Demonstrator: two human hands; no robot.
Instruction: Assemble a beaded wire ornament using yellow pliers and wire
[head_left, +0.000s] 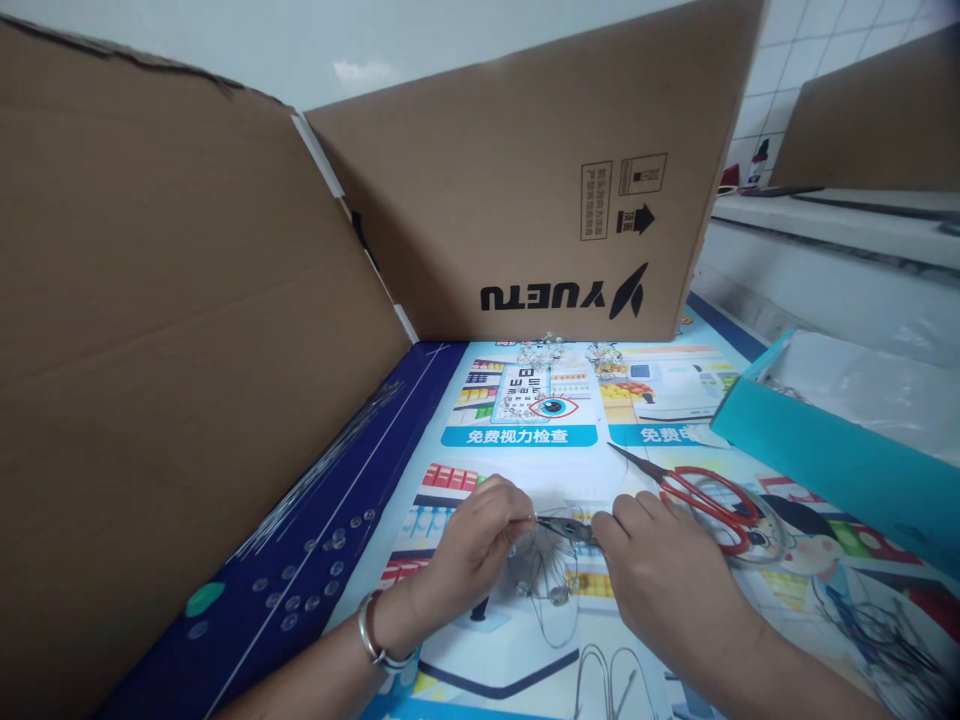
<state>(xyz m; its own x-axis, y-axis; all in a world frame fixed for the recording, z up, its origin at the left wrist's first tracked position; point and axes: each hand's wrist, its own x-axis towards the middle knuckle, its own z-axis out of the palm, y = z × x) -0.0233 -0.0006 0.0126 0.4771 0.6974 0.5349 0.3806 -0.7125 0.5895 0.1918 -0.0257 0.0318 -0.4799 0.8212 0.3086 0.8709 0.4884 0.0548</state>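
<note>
Through the head camera I had my left hand (480,540) and right hand (660,565) working close together over a printed paper sheet (517,435), a silver bangle (369,630) on the left wrist. The right hand's fingers (622,520) were closed around the handles of needle-nose pliers (570,530), their tips aimed at the left fingertips (521,510), which were pinched tight on a thin wire. That wire seemed to belong to a beaded wire frame (544,575) hanging just below, apparently held up so the pliers could reach it; whether the jaws had bitten on it I could not tell. Bent wire loops (607,680) lay nearest the bottom edge, and a tangle of dark wire (877,640) sat off to the right, just beyond the right forearm. Red-handled scissors (705,505) rested open beside the right hand, seemingly kept within easy reach. Clear beads (315,590) dotted a navy strip to the left, and two glittering wire clusters (555,352) sat further off against an upright cardboard panel (510,180), which, with its neighbour (165,350), appeared to screen the work from the white tiled wall (795,70)
</note>
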